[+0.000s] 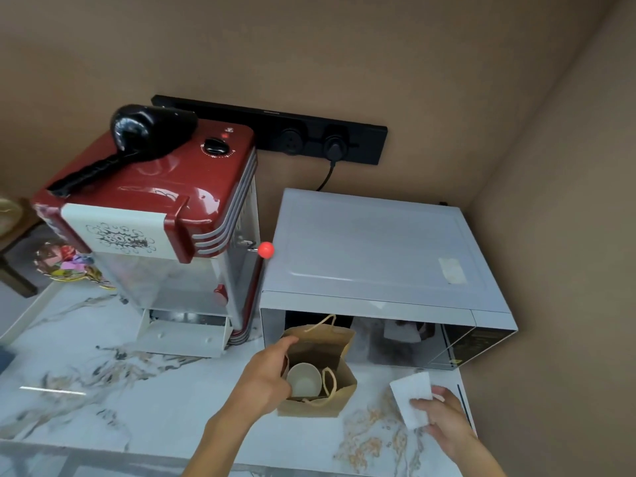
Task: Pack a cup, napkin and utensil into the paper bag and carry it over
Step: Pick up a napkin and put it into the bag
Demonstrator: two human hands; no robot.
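Observation:
A brown paper bag [335, 346] with twine handles stands open on the marble counter, in front of the microwave. A white paper cup [304, 378] sits upright inside it. My left hand [265, 370] grips the bag's left rim, thumb along the edge. To the right of the bag, my right hand [442, 416] pinches a folded white napkin [413, 397] just above the counter. No utensil is visible.
A silver microwave [378, 249] fills the back right, against the corner walls. A red popcorn machine [165, 215] with a black hair dryer [137, 139] on top stands at the back left. Veined marble counter [120, 390] stretches to the left; its front edge lies near me.

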